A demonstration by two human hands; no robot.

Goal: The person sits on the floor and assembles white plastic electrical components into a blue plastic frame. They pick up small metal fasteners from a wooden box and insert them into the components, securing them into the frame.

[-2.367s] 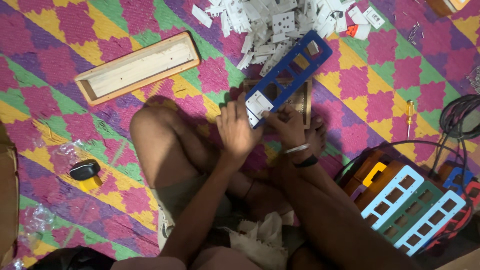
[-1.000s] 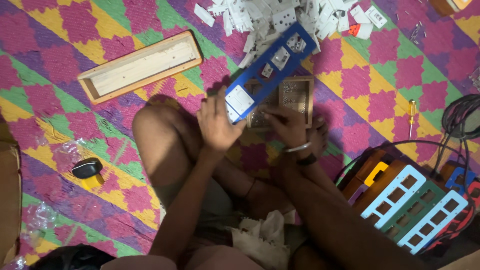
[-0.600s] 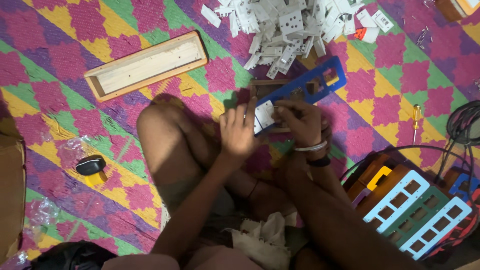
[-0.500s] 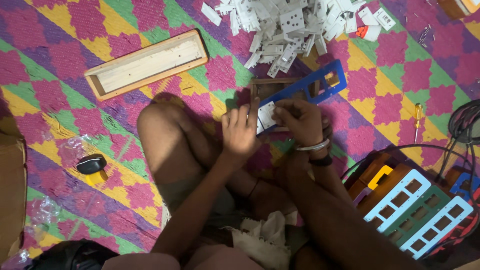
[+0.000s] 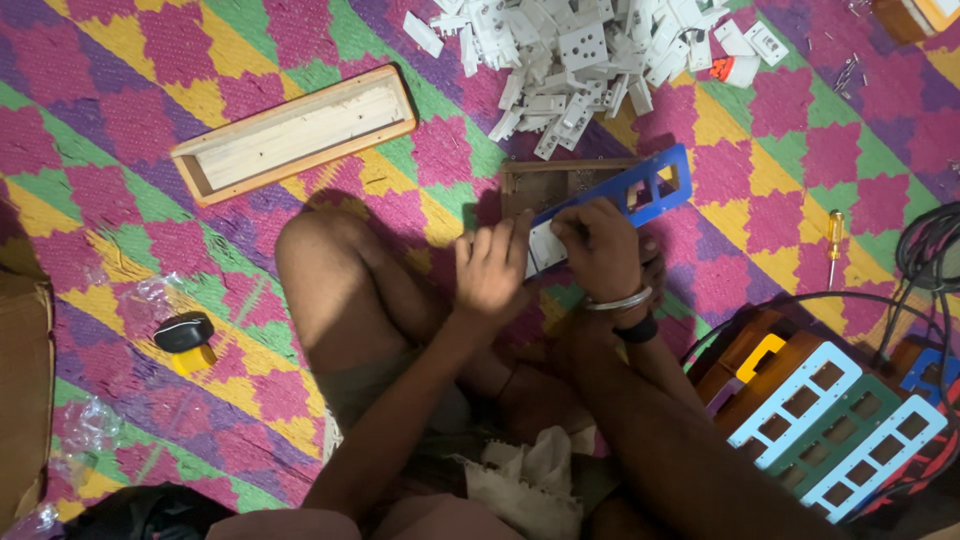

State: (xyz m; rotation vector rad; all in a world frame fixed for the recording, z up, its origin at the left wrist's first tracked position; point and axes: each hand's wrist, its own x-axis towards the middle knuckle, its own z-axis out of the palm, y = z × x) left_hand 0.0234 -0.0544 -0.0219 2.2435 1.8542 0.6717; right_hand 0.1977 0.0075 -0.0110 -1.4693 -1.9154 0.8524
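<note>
Blue switch plate (image 5: 640,190) gripped by both hands: left (image 5: 492,272) fingers up, right (image 5: 603,250) curled over.

Ahead of you, a patterned mat (image 5: 120,90) of pink, yellow, green and purple diamonds covers the floor. At your upper left lies a long, shallow wooden box (image 5: 295,132), open side up and set at a slant. At the top centre, a heap of white plastic switch parts (image 5: 580,55) is spread loosely. To your right, a yellow-handled screwdriver (image 5: 835,245) lies alone on the mat, with black cables (image 5: 925,260) coiled near the right edge. At your lower right, a stack of coloured plates (image 5: 830,420) with rectangular cut-outs rests on wooden boxes. At your left, a small black object (image 5: 183,332) sits on a yellow piece, near crumpled clear plastic wrap (image 5: 90,430).
</note>
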